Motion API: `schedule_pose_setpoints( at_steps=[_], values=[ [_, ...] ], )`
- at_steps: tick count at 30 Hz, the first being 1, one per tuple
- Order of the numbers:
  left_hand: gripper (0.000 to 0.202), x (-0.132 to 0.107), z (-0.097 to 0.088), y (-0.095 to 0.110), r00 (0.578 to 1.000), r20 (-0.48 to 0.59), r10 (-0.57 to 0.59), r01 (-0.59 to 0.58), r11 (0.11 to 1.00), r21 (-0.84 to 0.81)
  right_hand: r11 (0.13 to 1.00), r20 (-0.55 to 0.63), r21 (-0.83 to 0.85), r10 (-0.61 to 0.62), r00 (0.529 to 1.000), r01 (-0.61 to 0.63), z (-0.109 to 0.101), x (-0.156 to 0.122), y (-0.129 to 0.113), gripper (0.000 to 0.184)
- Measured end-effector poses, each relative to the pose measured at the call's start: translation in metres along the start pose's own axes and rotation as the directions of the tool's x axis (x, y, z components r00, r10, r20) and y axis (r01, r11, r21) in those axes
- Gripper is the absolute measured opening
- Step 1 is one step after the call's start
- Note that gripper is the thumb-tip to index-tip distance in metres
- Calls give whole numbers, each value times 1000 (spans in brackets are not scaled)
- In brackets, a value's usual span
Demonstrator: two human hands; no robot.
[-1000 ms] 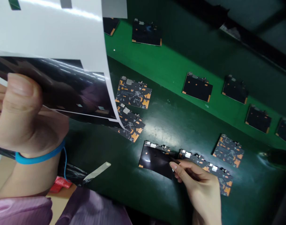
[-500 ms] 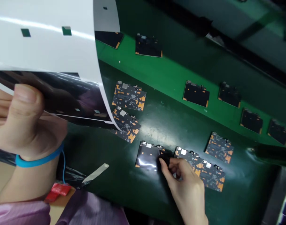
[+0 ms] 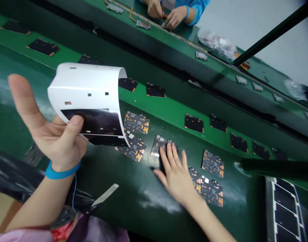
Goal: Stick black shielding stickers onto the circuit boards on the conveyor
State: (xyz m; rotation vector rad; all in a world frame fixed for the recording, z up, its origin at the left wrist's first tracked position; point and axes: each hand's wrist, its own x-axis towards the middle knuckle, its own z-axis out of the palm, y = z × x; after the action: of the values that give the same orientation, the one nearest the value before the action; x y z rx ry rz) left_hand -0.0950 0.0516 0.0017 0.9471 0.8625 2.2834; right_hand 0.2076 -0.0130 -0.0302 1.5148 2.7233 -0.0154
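Observation:
My left hand (image 3: pixel 56 143) grips a curled white backing sheet (image 3: pixel 93 79) that carries black film stickers (image 3: pixel 104 121). The thumb presses on the black film while the index finger points up, away from the sheet. My right hand (image 3: pixel 177 178) lies palm down with spread fingers over a circuit board (image 3: pixel 156 144) on the green mat. Its fingertips touch the board's dark surface and hide much of it. Left of that board lie two overlapping boards with orange patches, an upper one (image 3: pixel 136 123) and a lower one (image 3: pixel 136 153). More patched boards (image 3: pixel 209 191) lie right of my right hand.
Several black-covered boards (image 3: pixel 194 123) lie along a bright green belt (image 3: pixel 169 107). A pale strip (image 3: pixel 105 195) lies near the front edge. At right are a dark bar (image 3: pixel 275 169) and another sticker sheet (image 3: pixel 286 205). Across the line, a co-worker's hands (image 3: pixel 175 18) handle a small part.
My right hand has gone from a pinch at the black film's edge to lying spread on the board. The view has shifted back, and the left hand's index finger now shows stretched out.

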Motion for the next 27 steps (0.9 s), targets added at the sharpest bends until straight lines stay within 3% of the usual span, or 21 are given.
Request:
schedule_pose_setpoints(
  at_steps=[2, 4, 6, 9, 13, 17, 23, 27],
  values=[
    [90, 0, 4, 2, 997, 63, 54, -52, 998, -37, 997, 55, 0, 81, 995, -81, -1, 41, 25, 68],
    [75, 0, 10, 4, 995, 92, 32, -28, 999, -38, 987, 153, 17, 157, 976, -162, -5, 79, 51, 67],
    [67, 0, 14, 7, 994, 105, 30, -26, 999, -39, 977, 211, 36, 198, 957, -210, -11, 108, 71, 65],
    [65, -1, 16, 11, 992, 124, 26, -23, 999, -21, 970, 206, 41, 226, 952, -239, -18, 135, 90, 64],
    [79, -2, 11, 12, 992, 109, -58, 50, 996, 76, 968, 125, 43, 238, 963, -245, -27, 168, 91, 59],
    [81, -1, 6, 8, 988, 95, -119, 114, 992, 60, 970, 116, 63, 225, 968, -233, -26, 204, 73, 58],
    [67, -2, 3, 0, 968, 61, -245, 242, 969, 56, 970, 55, 97, 220, 974, -224, -18, 210, 41, 62],
    [50, -11, 6, 4, 901, 97, -423, 403, 898, 175, 961, -118, 179, 231, 966, -208, -44, 177, 36, 54]
  ],
)
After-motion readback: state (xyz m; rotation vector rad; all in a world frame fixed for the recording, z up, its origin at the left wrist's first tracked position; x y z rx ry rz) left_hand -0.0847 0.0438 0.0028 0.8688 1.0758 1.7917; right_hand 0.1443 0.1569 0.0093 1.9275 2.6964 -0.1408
